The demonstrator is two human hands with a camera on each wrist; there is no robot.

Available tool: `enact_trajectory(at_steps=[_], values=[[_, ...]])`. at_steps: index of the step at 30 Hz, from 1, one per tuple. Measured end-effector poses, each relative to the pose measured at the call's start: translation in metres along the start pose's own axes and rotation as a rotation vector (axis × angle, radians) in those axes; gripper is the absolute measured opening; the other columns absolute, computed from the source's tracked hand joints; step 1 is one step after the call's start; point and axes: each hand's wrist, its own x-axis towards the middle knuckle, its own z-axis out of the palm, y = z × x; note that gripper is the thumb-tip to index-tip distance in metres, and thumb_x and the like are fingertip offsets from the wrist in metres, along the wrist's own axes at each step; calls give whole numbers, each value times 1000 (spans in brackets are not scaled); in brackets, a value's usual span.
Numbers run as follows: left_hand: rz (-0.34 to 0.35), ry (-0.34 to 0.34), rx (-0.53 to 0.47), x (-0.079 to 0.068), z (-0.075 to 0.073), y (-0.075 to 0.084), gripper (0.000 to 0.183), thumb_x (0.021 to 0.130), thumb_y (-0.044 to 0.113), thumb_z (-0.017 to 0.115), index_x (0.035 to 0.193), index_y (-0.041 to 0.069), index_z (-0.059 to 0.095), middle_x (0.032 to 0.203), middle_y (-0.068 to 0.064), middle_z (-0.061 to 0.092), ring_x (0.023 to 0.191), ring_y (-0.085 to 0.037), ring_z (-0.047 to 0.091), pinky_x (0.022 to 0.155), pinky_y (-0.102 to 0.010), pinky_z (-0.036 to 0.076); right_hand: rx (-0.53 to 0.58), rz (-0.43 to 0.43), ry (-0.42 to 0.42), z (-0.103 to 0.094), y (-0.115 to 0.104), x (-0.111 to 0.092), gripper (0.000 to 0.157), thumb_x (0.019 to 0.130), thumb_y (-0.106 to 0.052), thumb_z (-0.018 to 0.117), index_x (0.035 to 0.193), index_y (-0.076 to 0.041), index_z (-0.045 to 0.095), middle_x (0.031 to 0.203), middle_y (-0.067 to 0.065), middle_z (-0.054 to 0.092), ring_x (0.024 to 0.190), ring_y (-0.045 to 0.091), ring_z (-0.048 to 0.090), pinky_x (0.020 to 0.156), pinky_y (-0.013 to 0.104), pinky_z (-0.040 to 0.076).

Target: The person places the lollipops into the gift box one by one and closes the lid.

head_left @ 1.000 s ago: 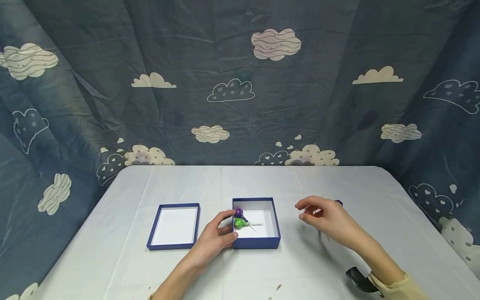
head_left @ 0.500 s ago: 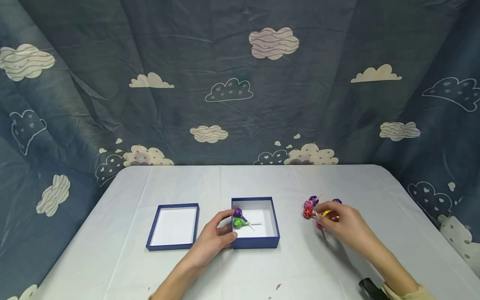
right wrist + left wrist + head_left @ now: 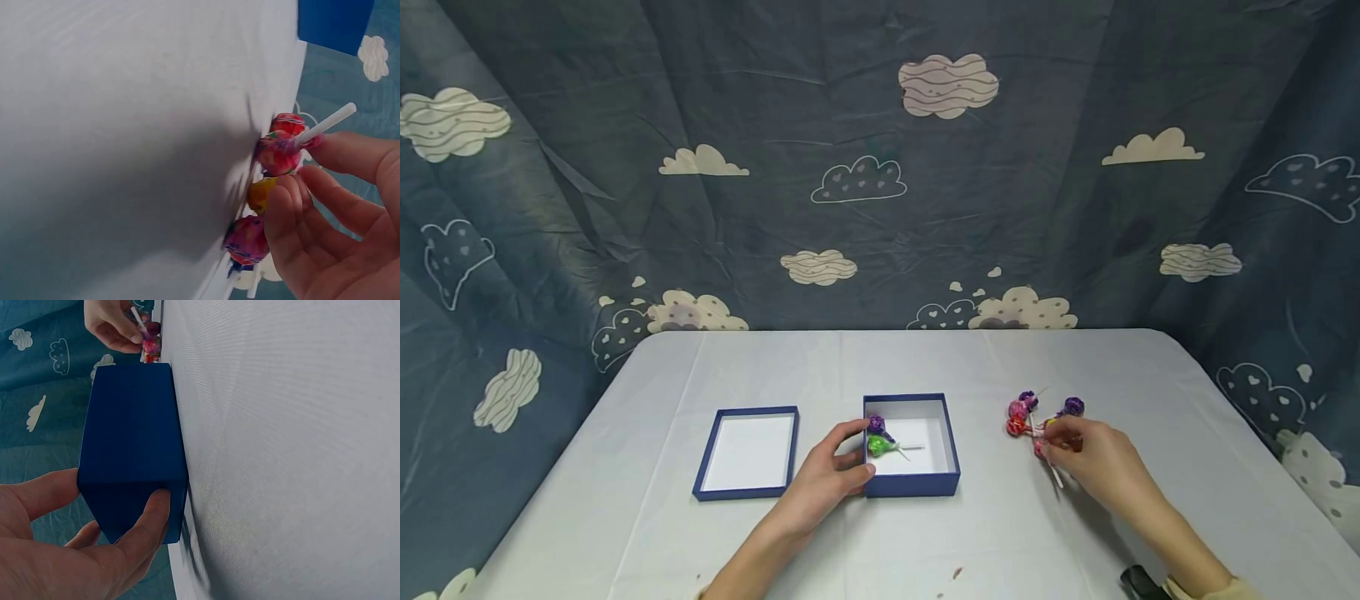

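A blue box (image 3: 913, 486) with a white inside stands on the table, its top uncovered. In it lie a purple lollipop (image 3: 876, 426) and a green lollipop (image 3: 880, 447) by the left wall. My left hand (image 3: 826, 479) holds the box at its left side, index finger at the rim and thumb low near the front corner. Farther right, my right hand (image 3: 1086, 450) pinches a pink lollipop (image 3: 279, 154) by the wrapper near its white stick. Around those fingers are a red lollipop (image 3: 1016, 427), a dark purple one (image 3: 1073, 407) and a yellow one (image 3: 260, 195).
The blue-rimmed lid (image 3: 748, 452) lies inside-up left of the box. A white cloth covers the table (image 3: 842, 550), and a dark cloud-print curtain (image 3: 865, 225) hangs behind it. A black strap (image 3: 1138, 579) shows by the right sleeve.
My right hand has moved from above the lollipops down among them, a little right and toward me, and now pinches the pink one. The left hand and box stay put.
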Motion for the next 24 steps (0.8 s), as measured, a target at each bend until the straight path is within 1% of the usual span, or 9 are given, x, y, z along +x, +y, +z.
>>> enact_trajectory(at_steps=[4, 8, 12, 16, 20, 24], values=[[2, -4, -7, 0, 0, 0, 60, 90, 3, 64, 146, 9, 43, 149, -26, 35, 127, -41, 47, 88, -43, 53, -9, 12, -20, 4, 4, 1, 20, 85, -18, 77, 101, -7, 72, 84, 0, 62, 73, 19, 52, 59, 34, 42], [1, -5, -8, 0, 0, 0, 60, 90, 4, 64, 146, 9, 42, 150, -26, 33, 128, -41, 47, 88, -43, 53, -15, -5, -21, 6, 6, 1, 24, 82, -17, 79, 103, -5, 73, 86, 2, 60, 75, 20, 51, 60, 34, 42], [-1, -4, -7, 1, -1, 1, 61, 90, 4, 64, 146, 9, 42, 150, -25, 33, 127, -41, 48, 88, -43, 53, -14, -20, -23, 7, 7, 0, 27, 81, -18, 81, 104, -5, 73, 91, 4, 61, 78, 20, 52, 63, 34, 44], [2, -6, -7, 1, -1, 0, 61, 90, 4, 64, 146, 9, 42, 150, -25, 33, 127, -41, 47, 89, -43, 52, -9, -10, -32, 9, 4, 0, 29, 81, -21, 82, 105, -7, 74, 95, 4, 63, 80, 21, 52, 65, 35, 45], [4, -7, -11, 1, -2, 0, 61, 90, 4, 64, 146, 9, 42, 151, -25, 31, 128, -41, 46, 89, -43, 52, 9, 10, -59, 11, 1, 1, 29, 81, -19, 82, 106, -8, 73, 89, 2, 62, 78, 20, 51, 63, 33, 44], [2, -8, -11, 1, -1, 0, 61, 90, 4, 64, 146, 9, 42, 152, -24, 30, 129, -42, 45, 89, -43, 52, 43, 11, -76, 13, 1, 1, 25, 80, -13, 80, 104, -9, 71, 82, 1, 59, 75, 18, 51, 59, 30, 42]])
